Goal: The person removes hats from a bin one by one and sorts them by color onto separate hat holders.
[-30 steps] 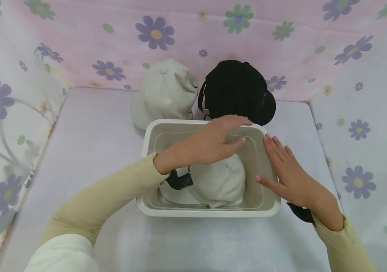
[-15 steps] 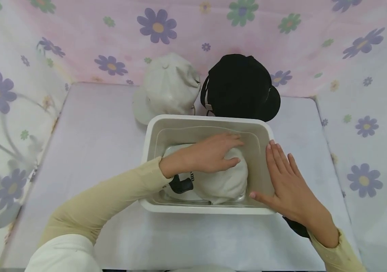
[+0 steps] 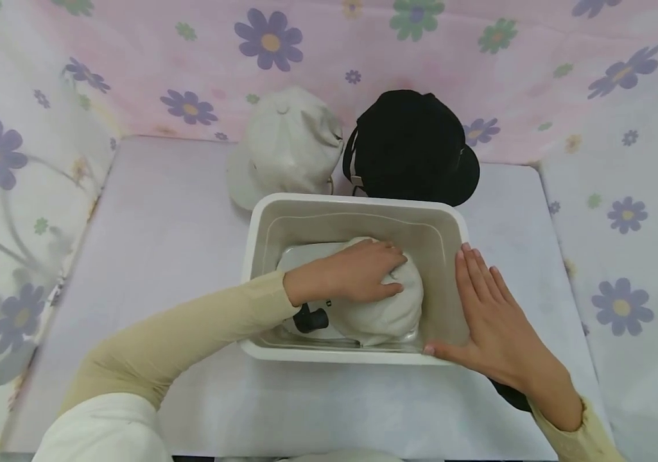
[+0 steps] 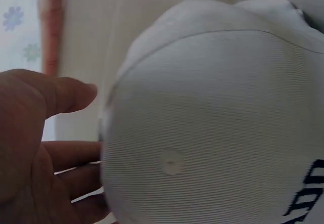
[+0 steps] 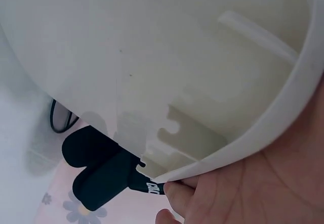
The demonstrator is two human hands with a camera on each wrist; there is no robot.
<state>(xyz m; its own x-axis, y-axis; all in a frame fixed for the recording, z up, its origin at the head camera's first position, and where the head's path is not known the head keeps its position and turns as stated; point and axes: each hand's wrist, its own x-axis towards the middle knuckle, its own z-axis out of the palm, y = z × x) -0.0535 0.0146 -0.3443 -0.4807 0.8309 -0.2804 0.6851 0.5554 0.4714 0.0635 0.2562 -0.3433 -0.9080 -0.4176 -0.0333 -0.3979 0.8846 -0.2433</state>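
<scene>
A pale baseball cap [image 3: 389, 317] with dark lettering lies in a white plastic bin [image 3: 357, 358], its brim towards the left. My left hand [image 3: 360, 273] reaches into the bin and lies over the far side of the crown. In the left wrist view, the thumb stands apart from the cap's crown [image 4: 212, 113], while fingers [image 4: 76, 155] reach its edge; their tips are hidden. My right hand [image 3: 496, 321] rests along the bin's right side, fingers straight and thumb near the front corner. The right wrist view shows the palm [image 5: 263, 188] against the rim [image 5: 283, 107].
Behind the bin stand a second pale cap [image 3: 294, 147] and, to its right, a black cap [image 3: 412, 147], both close to the bin's back rim. Flowered cloth [image 3: 329, 38] walls in the back and sides of the table [image 3: 161, 212].
My left hand has come down from above the bin onto the cap's crown. My right hand has settled lower along the bin's right side, and the view has shifted slightly.
</scene>
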